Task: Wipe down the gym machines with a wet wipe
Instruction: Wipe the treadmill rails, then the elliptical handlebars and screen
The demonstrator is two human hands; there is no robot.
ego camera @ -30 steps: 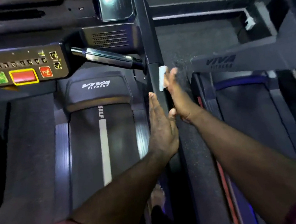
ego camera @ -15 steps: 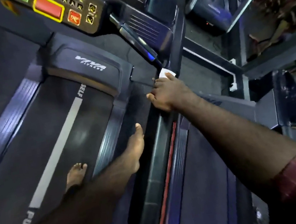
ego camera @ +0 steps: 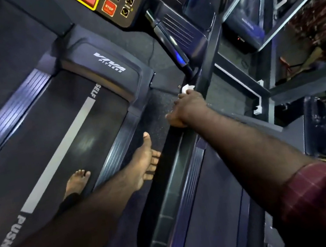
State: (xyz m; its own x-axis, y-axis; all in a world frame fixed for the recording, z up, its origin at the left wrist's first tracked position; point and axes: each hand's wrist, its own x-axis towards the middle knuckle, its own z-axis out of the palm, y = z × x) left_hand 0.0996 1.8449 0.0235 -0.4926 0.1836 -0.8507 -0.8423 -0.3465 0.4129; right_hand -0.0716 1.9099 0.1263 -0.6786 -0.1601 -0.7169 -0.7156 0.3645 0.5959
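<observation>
Head view, wipe-down in progress at the first treadmill. My right hand (ego camera: 189,107) is grasping the wet wipe (ego camera: 187,88), fingers bent over the bunched white cloth and pressing it onto the front end of the right side rail (ego camera: 159,136), just at the foot of the upright post (ego camera: 209,55). My left hand (ego camera: 144,163) is released, fingers extended and holding nothing, low over the same rail; I cannot tell whether it touches. One bare foot (ego camera: 78,182) stands on the belt (ego camera: 56,137).

I judge the task to be at an early to middle stage. The wipe is working one corner of one machine, and the rail beside it shows pale specks, which may be dust or droplets. No surface shows clearly as finished. By my reading, the console (ego camera: 109,4), the handrail (ego camera: 169,39), the motor cover (ego camera: 109,66) and the neighbouring machine (ego camera: 221,209) at right remain to be wiped.
</observation>
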